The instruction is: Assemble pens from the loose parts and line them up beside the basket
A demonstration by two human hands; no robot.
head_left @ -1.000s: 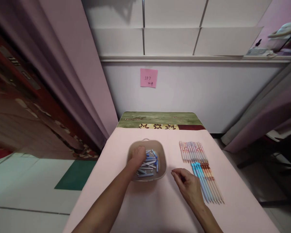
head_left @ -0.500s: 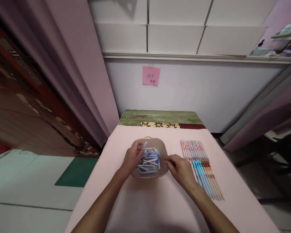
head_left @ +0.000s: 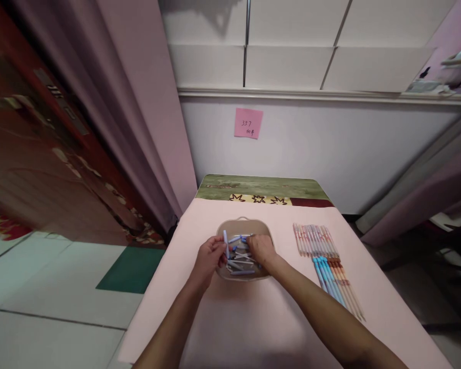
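A beige, rounded basket with a looped handle stands on the table. Loose pen parts, white, grey and blue, lie in it. At the basket's left side, my left hand pinches a light blue pen barrel held nearly upright. My right hand reaches into the basket from the right, its fingers closed at a small blue pen part. The right fingertips are partly hidden, and this hand covers some of the parts below.
Patterned pens lie side by side on the table's right. Nearer me are blue pens and brown-topped pens. A pink cloth covers most of the table. A pink note hangs on the wall behind.
My right hand has moved from beside the basket's right rim into it, onto the blue parts. My left hand still holds the barrel, now more upright. The whole view has shifted slightly.
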